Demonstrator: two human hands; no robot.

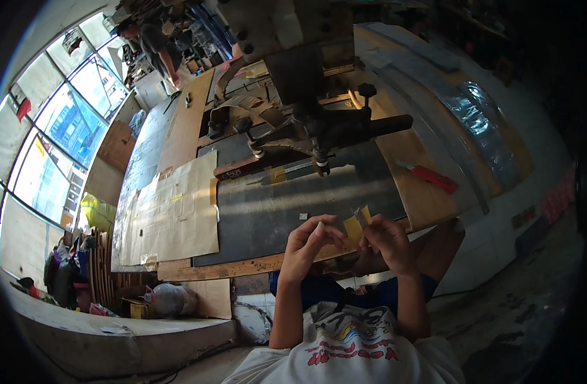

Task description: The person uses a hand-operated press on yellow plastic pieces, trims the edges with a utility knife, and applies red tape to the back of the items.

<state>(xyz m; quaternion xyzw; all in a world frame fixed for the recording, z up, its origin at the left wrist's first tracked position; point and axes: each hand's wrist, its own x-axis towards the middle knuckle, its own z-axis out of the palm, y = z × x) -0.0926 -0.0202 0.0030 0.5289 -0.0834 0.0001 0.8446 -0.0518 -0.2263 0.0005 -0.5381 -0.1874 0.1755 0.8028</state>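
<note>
Your right hand (389, 242) pinches small yellowish flat piece (358, 222), thin, tan, partly hidden; your left hand (311, 242) fingertips curled together beside it.

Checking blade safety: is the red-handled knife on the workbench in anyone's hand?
No. The red-handled knife lies flat on the workbench, apart from both hands.

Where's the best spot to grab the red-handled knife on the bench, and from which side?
Take the red-handled knife by its red handle, from above: it lies flat on the wooden bench, apart from other things. The thin blade end points up-left toward the machine, so come from the lower-right handle end.
</note>
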